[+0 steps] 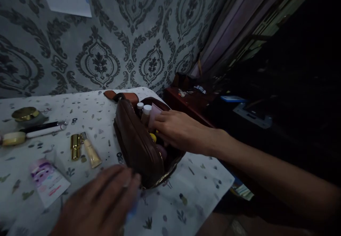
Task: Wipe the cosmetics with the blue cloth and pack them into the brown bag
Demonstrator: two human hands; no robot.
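My right hand [176, 127] reaches into the open brown cosmetic bag [137, 140], its fingers closed at a pink tube [155, 115] that stands up from the opening. Its lower fingertips are hidden inside. Beside the tube are a white-capped bottle [146, 110] and a smaller white-capped bottle [140, 106]; a yellow item [153, 137] shows lower down. My left hand [98, 202], blurred, hovers in front of the bag with bent fingers close together. Something bluish [133, 207] shows under its fingertips, too smeared to name.
On the patterned tablecloth [183, 179] at left lie a gold tube [75, 147], a beige squeeze tube [92, 152], a white-and-purple packet [49, 181], pens [45, 129] and a gold-lidded compact [25, 114]. A papered wall stands behind; a dark red cabinet [186, 102] is at right.
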